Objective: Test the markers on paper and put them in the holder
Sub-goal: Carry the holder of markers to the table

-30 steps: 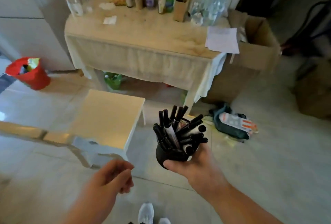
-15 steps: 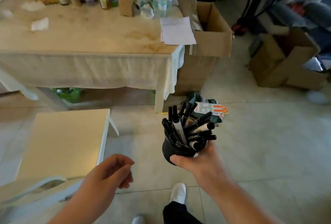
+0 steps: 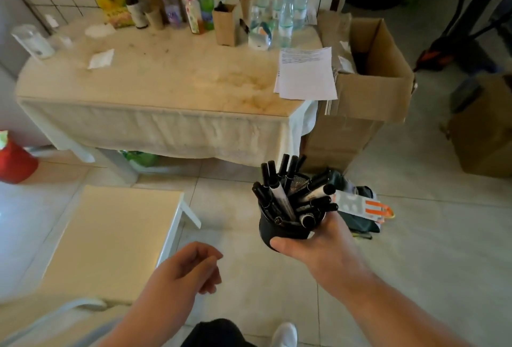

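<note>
My right hand [image 3: 318, 249] grips a black round holder [image 3: 279, 231] from below, held in the air over the tiled floor. Several black markers [image 3: 291, 194] stick out of it, fanned in all directions. My left hand [image 3: 188, 272] hangs lower left of the holder, fingers loosely curled and holding nothing. A sheet of white paper [image 3: 306, 73] lies on the right end of the cloth-covered table [image 3: 155, 80], overhanging its edge.
Bottles [image 3: 277, 11] and small cartons crowd the table's back edge. An open cardboard box [image 3: 368, 80] stands right of the table. A white stool [image 3: 110, 235] is at lower left, a red bucket [image 3: 13, 163] far left, a dark bag [image 3: 357, 208] on the floor.
The view has swung back to the left and closer to the table. My right hand keeps holding the marker-filled holder; my left hand stays loosely curled beside it.
</note>
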`<state>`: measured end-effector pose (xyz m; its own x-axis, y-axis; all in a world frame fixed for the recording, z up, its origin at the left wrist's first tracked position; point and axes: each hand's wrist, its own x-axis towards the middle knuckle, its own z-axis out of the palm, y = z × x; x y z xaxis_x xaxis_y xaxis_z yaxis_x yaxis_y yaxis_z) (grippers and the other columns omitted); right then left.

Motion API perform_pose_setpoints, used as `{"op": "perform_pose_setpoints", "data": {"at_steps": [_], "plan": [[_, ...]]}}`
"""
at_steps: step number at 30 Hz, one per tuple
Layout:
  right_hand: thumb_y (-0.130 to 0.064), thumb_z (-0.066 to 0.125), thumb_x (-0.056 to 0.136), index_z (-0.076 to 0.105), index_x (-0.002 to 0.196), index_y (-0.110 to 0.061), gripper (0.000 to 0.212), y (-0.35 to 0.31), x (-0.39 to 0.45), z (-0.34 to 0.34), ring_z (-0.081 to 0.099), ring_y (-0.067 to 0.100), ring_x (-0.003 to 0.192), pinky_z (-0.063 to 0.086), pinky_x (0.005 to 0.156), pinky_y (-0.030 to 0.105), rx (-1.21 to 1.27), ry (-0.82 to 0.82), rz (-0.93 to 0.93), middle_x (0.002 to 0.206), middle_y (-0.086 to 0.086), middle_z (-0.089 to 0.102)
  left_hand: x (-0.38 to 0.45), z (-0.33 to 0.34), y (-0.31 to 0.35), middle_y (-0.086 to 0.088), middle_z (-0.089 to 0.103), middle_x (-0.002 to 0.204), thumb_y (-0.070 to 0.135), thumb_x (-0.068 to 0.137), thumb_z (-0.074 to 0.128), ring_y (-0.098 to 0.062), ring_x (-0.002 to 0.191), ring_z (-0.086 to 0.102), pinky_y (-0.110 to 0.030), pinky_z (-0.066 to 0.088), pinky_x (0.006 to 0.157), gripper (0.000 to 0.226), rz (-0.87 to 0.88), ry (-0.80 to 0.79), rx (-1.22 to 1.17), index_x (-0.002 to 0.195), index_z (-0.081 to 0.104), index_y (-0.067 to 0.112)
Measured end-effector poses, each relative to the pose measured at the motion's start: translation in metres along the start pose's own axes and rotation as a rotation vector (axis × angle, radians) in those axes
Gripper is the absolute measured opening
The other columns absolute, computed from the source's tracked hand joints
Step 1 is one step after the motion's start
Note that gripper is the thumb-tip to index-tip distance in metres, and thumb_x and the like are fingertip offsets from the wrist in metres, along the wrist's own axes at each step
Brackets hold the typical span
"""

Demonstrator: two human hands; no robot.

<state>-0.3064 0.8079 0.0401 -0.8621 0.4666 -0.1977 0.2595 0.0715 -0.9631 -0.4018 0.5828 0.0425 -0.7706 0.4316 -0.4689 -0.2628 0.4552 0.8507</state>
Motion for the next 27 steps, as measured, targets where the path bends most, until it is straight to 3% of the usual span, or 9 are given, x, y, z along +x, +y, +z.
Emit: {"op": "perform_pose_setpoints", "data": {"at_steps": [4,7,12,17,21,24,27], "plan": [[-0.020,0.092,0.061,0.065,0.123,-0.016,0.068,0.000,0.048,0.000,0.070,0.013,0.108,0.055,0.096,0.043,0.004,-0.029,0.012,0.112,-0.004,0.077,0.026,-0.002,0.014,-0.017,0.070,0.072,0.000,0.095,0.055,-0.027,0.063,0.064,-0.046,0.051,0.072,0.028,-0.009,0.046,-0.010,0.082,0.073,0.016],[-0.020,0.091,0.060,0.064,0.123,-0.017,0.069,-0.004,0.086,0.002,0.070,0.016,0.109,0.054,0.097,0.050,0.027,-0.037,0.020,0.112,-0.002,0.076,0.055,-0.009,0.022,-0.016,0.070,0.071,-0.001,0.095,0.054,-0.027,0.062,0.063,-0.044,0.050,0.070,0.035,-0.019,0.068,-0.031,0.077,0.073,0.022],[-0.010,0.090,0.063,0.065,0.120,-0.021,0.062,-0.013,0.155,0.013,0.071,0.011,0.105,0.057,0.093,0.042,-0.012,-0.009,0.031,0.109,-0.004,0.077,0.116,-0.031,0.039,-0.015,0.071,0.071,-0.001,0.095,0.055,-0.026,0.063,0.064,-0.043,0.051,0.071,0.034,-0.015,0.063,-0.043,0.077,0.074,0.021],[-0.003,0.091,0.064,0.064,0.115,-0.028,0.063,-0.027,0.226,0.031,0.071,0.000,0.096,0.056,0.083,0.025,-0.011,0.022,0.074,0.103,-0.015,0.077,0.189,-0.068,0.058,-0.014,0.071,0.070,-0.001,0.094,0.057,-0.023,0.062,0.063,-0.038,0.050,0.069,0.024,-0.037,0.034,-0.040,0.080,0.072,0.011],[-0.012,0.093,0.060,0.066,0.117,-0.027,0.064,-0.043,0.280,0.044,0.072,0.007,0.099,0.057,0.092,0.042,-0.050,0.041,0.078,0.106,-0.010,0.077,0.243,-0.096,0.078,-0.012,0.070,0.068,-0.002,0.092,0.059,-0.022,0.063,0.062,-0.036,0.047,0.068,0.016,-0.039,-0.001,-0.038,0.083,0.069,0.005],[-0.008,0.091,0.064,0.065,0.115,-0.026,0.060,-0.053,0.315,0.051,0.074,0.011,0.099,0.058,0.091,0.045,-0.038,0.049,0.069,0.104,-0.007,0.078,0.279,-0.111,0.091,-0.013,0.070,0.069,0.000,0.092,0.061,-0.023,0.064,0.061,-0.036,0.045,0.067,0.019,-0.045,-0.021,-0.033,0.079,0.071,0.010],[-0.023,0.090,0.060,0.065,0.122,-0.018,0.067,-0.062,0.344,0.055,0.073,0.013,0.100,0.057,0.092,0.049,-0.069,0.015,0.076,0.106,-0.005,0.078,0.307,-0.117,0.107,-0.014,0.071,0.073,0.001,0.092,0.061,-0.024,0.067,0.062,-0.037,0.046,0.069,0.021,-0.067,-0.028,-0.035,0.078,0.072,0.013]]}}
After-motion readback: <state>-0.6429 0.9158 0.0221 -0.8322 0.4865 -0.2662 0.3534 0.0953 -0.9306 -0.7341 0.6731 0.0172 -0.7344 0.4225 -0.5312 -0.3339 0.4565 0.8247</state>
